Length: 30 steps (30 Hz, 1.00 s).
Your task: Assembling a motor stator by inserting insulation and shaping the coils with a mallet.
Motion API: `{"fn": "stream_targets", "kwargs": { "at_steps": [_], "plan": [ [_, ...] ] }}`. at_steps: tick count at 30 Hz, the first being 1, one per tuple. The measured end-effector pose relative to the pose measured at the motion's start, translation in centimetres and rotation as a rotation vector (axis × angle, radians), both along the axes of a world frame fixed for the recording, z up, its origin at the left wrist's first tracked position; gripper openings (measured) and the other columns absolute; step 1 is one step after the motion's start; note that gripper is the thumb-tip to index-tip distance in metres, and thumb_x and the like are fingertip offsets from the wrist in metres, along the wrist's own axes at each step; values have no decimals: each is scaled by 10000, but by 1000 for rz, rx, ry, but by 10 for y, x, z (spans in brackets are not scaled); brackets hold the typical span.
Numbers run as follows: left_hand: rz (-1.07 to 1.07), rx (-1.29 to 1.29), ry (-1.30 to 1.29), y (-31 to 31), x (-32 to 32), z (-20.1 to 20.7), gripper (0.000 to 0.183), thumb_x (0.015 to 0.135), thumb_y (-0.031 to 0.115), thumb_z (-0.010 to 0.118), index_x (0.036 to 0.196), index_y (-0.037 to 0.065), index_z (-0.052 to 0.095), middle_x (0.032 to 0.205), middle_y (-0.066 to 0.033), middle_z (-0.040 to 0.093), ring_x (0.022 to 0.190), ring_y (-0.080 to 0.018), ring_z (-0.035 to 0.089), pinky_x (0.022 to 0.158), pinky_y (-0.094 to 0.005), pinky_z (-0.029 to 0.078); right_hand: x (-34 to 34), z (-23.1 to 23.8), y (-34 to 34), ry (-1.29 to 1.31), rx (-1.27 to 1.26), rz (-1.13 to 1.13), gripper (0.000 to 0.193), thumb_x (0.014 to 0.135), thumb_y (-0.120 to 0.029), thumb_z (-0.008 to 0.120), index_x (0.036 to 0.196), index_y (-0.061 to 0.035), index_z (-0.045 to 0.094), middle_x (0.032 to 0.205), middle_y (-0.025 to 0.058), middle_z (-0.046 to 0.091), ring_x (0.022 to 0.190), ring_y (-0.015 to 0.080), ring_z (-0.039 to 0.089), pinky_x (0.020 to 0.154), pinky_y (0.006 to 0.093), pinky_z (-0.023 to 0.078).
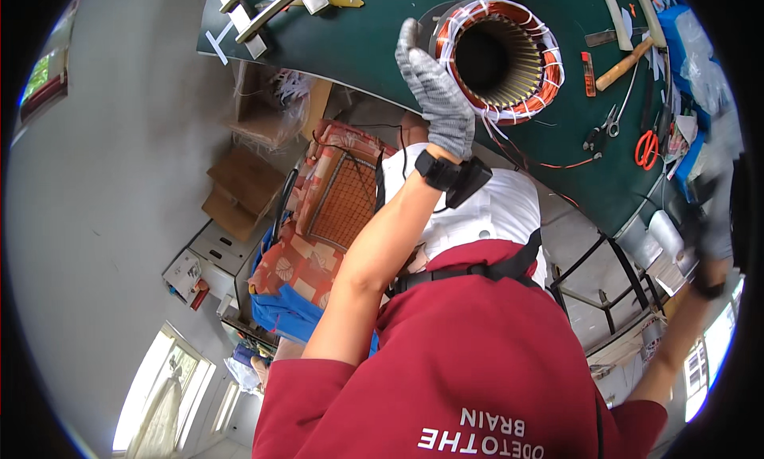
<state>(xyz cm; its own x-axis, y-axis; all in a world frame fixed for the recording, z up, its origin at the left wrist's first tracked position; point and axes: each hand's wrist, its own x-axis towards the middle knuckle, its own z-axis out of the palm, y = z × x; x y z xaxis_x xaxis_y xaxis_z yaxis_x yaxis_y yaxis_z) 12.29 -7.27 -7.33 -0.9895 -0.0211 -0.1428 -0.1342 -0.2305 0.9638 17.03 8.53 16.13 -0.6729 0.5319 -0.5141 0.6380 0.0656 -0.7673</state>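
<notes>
Stator (525, 61): lay right of left hand (436, 89), bore facing up.
Left hand: nearer; rested open along its side.
Right hand (716, 216): well apart, blurred; grip indiscernible.

Blur hides whether the right hand (719, 208) holds anything.

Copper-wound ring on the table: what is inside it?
Yellowish strips line the copper-wound ring inside; its deep middle is too dark to tell. The left hand hides part of its outer side.
</notes>
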Motion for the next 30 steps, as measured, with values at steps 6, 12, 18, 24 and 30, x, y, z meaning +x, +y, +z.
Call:
{"fn": "stream_targets", "kwargs": {
  "at_steps": [6, 12, 18, 24, 30],
  "plan": [
    [-162, 48, 128, 24, -9, 6, 386, 953, 263, 353, 1249, 20, 401, 1203, -116, 480, 1136, -201, 450, 998, -319, 336, 150, -79, 20, -106, 342, 408, 416, 765, -155, 624, 1135, 1, 515, 867, 161, 618, 781, 339, 607, 725, 363, 477],
    [-538, -127, 130, 2, -22, 28, 413, 934, 252, 432, 1268, 9, 423, 1240, -104, 466, 1146, -184, 434, 999, -288, 313, 200, -127, 69, 47, 151, -371, 371, 837, -164, 615, 1141, -59, 430, 580, -19, 449, 396, 52, 413, 346, 206, 339],
    [-284, -383, 163, 1, 13, -1, 418, 946, 192, 374, 1328, 27, 332, 1253, -136, 379, 1168, -228, 375, 1008, -316, 286, 267, -205, 92, -117, 29, -499, 344, 832, -170, 609, 1121, -71, 450, 576, -25, 446, 367, 49, 385, 315, 206, 342],
    [-376, -328, 70, 0, -3, 6, 583, 852, 206, 596, 1324, 10, 314, 1211, -148, 389, 1094, -218, 439, 931, -326, 370, 273, -235, 141, -57, 795, -116, 379, 796, -137, 627, 1138, -35, 500, 860, 88, 541, 746, 178, 539, 686, 313, 455],
    [-511, 330, -384, -5, -35, 25, 490, 964, 410, 308, 1349, 108, 337, 1296, -48, 441, 1127, -154, 465, 969, -311, 377, 115, -75, 97, 487, 638, -106, 265, 847, -70, 541, 1103, 0, 536, 1012, 89, 549, 847, 140, 547, 786, 285, 453]
  ]
}}
